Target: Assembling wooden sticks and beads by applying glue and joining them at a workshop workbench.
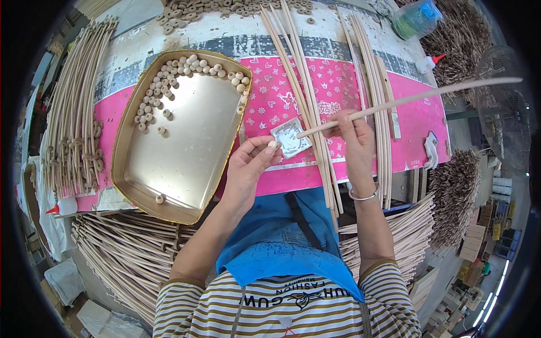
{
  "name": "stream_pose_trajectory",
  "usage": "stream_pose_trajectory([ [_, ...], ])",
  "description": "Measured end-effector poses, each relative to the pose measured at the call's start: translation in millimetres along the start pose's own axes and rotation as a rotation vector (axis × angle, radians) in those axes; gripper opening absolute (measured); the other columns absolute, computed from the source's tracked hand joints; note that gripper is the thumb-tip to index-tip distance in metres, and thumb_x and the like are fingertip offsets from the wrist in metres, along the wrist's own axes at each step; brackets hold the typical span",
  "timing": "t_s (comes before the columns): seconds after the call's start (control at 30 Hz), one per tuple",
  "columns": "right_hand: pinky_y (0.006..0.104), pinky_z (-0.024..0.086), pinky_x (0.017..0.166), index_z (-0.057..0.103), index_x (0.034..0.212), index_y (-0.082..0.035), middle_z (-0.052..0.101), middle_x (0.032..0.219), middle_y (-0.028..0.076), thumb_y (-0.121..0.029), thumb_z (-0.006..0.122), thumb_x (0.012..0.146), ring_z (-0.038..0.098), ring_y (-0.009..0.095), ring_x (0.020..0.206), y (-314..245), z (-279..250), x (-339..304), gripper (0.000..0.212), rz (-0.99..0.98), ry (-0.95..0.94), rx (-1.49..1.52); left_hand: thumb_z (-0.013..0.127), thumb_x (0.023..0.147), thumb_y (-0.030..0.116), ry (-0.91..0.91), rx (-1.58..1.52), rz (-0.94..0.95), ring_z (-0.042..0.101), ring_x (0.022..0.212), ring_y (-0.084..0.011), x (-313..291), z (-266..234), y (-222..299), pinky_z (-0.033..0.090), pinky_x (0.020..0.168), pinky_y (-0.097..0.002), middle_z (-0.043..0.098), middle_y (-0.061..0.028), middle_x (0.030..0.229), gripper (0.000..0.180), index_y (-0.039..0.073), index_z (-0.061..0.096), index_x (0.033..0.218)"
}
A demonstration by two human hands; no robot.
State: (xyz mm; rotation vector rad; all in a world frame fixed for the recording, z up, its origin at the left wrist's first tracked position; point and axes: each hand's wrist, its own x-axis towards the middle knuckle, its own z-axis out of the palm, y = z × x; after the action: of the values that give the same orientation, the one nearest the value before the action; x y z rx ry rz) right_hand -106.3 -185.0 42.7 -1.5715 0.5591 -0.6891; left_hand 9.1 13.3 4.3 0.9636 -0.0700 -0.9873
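Between the thumb and fingers of my left hand [248, 167] is a small pale wooden bead [273, 145]. My right hand [354, 141] grips a long thin wooden stick [411, 99], which slants up to the right. The stick's lower end is over a small clear-and-white square tray [291, 138], close to the bead but apart from it. Whitish stuff lies in the tray. Left of my hands, a gold-coloured metal tray [174, 146] holds many round wooden beads [163, 84], mostly heaped along its far and left sides.
Loose wooden sticks [304, 84] lie across the pink-topped table [265, 179], some beneath my right hand. Bundles of sticks with rings [76, 112] stand at the left. Wooden rings [225, 8] are piled at the far edge. A white glue bottle with a red tip [426, 63] stands at right.
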Motion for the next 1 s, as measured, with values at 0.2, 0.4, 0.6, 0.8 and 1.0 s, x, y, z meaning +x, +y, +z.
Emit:
stream_pose_trajectory([
  [0.2, 0.0277, 0.057, 0.075, 0.065, 0.1, -0.001, 0.068, 0.087, 0.007, -0.023, 0.052, 0.108, 0.067, 0.013, 0.078, -8.9, -7.9, -4.0, 0.027, 0.028, 0.033, 0.178, 0.064, 0.099, 0.01, -0.019, -0.124, -0.063, 0.069, 0.107, -0.0195, 6.6, 8.2, -2.6, 0.058, 0.095, -0.0308, 0.07, -0.0139, 0.114, 0.025, 0.0, 0.062, 0.122],
  [0.4, 0.029, 0.058, 0.075, 0.063, 0.102, -0.001, 0.068, 0.089, 0.007, -0.025, 0.05, 0.108, 0.068, 0.014, 0.079, -9.7, -9.8, -10.7, 0.028, 0.06, 0.061, 0.263, 0.062, 0.101, 0.01, -0.062, -0.145, -0.126, 0.069, 0.108, -0.0204, 8.1, 19.0, -2.4, 0.058, 0.097, -0.0304, 0.069, -0.0152, 0.115, 0.029, -0.002, 0.06, 0.127],
  [0.6, 0.0291, 0.058, 0.075, 0.063, 0.102, -0.002, 0.068, 0.088, 0.007, -0.025, 0.05, 0.108, 0.068, 0.014, 0.078, -9.7, 1.7, -17.6, 0.027, 0.095, 0.057, 0.284, 0.062, 0.101, 0.011, -0.068, -0.162, -0.159, 0.069, 0.11, -0.021, 2.2, 23.3, 1.0, 0.058, 0.097, -0.0308, 0.069, -0.015, 0.115, 0.027, -0.002, 0.061, 0.125],
  [0.8, 0.0297, 0.058, 0.075, 0.063, 0.103, -0.002, 0.068, 0.088, 0.008, -0.024, 0.049, 0.109, 0.068, 0.014, 0.078, -1.4, 0.7, -21.3, 0.027, 0.094, 0.027, 0.293, 0.062, 0.101, 0.012, -0.089, -0.119, -0.141, 0.07, 0.109, -0.0218, -0.6, 21.8, -0.9, 0.058, 0.096, -0.0311, 0.07, -0.0153, 0.114, 0.027, -0.001, 0.062, 0.124],
  [1.0, 0.0297, 0.058, 0.075, 0.064, 0.102, -0.001, 0.07, 0.087, 0.009, -0.025, 0.049, 0.109, 0.069, 0.015, 0.078, -2.5, 4.5, -24.1, 0.029, 0.09, 0.034, 0.249, 0.063, 0.1, 0.012, -0.11, -0.075, -0.093, 0.07, 0.107, -0.0215, -2.3, 20.2, -3.2, 0.058, 0.095, -0.0316, 0.07, -0.0156, 0.114, 0.026, 0.0, 0.062, 0.123],
])
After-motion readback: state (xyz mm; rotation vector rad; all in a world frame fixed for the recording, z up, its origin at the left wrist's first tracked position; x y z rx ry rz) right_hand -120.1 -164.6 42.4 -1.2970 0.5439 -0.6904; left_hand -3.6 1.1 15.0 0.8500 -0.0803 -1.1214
